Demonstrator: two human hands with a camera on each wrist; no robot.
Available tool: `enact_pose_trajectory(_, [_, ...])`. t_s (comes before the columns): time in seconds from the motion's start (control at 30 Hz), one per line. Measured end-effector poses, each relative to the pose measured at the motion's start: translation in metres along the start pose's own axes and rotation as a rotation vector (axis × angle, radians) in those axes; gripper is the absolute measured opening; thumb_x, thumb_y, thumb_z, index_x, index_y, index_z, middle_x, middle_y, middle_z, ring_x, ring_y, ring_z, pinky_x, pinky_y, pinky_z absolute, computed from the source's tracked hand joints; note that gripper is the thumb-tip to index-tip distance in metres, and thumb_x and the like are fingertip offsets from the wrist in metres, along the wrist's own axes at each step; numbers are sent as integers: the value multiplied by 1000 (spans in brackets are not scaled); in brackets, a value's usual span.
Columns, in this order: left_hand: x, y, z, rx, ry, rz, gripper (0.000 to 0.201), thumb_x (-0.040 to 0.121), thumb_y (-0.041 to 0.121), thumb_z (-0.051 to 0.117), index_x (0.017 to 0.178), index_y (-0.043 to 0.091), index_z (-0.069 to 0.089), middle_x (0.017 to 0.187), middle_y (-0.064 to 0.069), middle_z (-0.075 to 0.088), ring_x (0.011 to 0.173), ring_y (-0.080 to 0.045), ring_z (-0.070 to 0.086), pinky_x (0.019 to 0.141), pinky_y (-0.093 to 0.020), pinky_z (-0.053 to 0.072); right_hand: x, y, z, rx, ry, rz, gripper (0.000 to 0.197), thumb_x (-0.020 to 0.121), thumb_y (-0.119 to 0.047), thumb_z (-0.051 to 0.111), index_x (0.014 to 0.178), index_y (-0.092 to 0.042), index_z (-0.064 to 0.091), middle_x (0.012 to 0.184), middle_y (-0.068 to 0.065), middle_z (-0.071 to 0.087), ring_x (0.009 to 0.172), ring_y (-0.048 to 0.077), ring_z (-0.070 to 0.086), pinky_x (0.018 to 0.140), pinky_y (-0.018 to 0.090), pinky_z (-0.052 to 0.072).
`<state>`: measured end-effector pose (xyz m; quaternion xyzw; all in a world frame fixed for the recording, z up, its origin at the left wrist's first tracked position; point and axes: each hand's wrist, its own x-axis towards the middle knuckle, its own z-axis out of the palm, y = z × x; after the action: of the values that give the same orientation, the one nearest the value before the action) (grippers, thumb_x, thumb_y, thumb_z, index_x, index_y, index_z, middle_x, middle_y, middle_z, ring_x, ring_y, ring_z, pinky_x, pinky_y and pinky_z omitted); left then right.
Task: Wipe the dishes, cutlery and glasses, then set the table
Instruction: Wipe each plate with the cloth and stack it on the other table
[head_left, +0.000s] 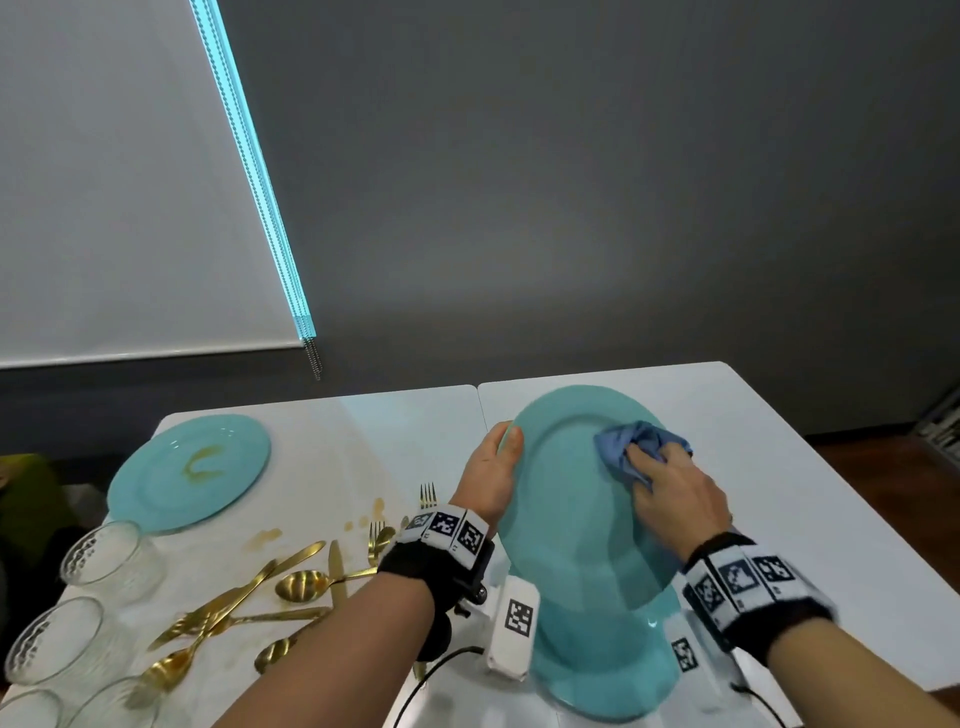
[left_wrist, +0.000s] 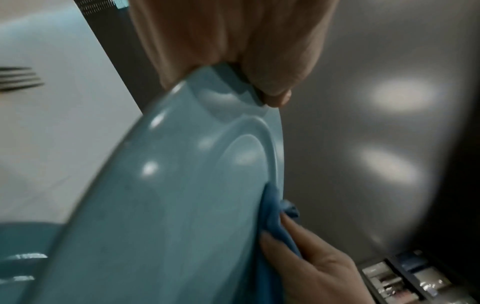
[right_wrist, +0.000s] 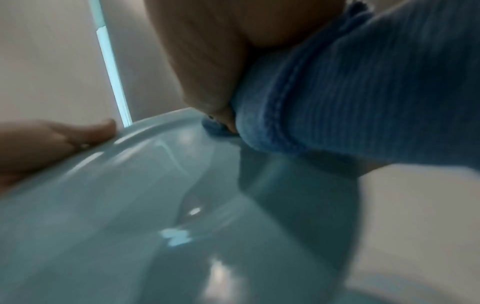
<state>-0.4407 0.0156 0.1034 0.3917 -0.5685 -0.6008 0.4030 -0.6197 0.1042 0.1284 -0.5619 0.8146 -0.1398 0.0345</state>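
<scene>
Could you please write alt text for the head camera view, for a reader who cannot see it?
The left hand holds a teal plate tilted above the table while the right hand wipes it with a blue cloth. Left lie a stained plate, gold cutlery and glasses.

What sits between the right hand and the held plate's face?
A bunched blue cloth, pressed by the right hand against the held plate; head and right wrist views show it.
</scene>
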Motion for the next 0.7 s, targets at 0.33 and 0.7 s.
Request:
enact_pose_trajectory(0.33, [4,-2,-20,-34,61,-30,24,101,29,37,92,24,58,95,-2,63,86,-18,59,88,-42,48,-18,28,7,-203,-382,-193,37,86,-26,44,113,-46,60,124,-3,50,110,26,57,84,31,46])
enact_pose_trajectory(0.7, [13,0,-22,-3,97,-1,22,98,35,40,90,25,58,94,0,63,90,-21,58,91,-43,48,-45,-24,30,-8,-454,-345,48,87,-33,34,132,-41,48,126,7,48,108,33,56,85,34,44])
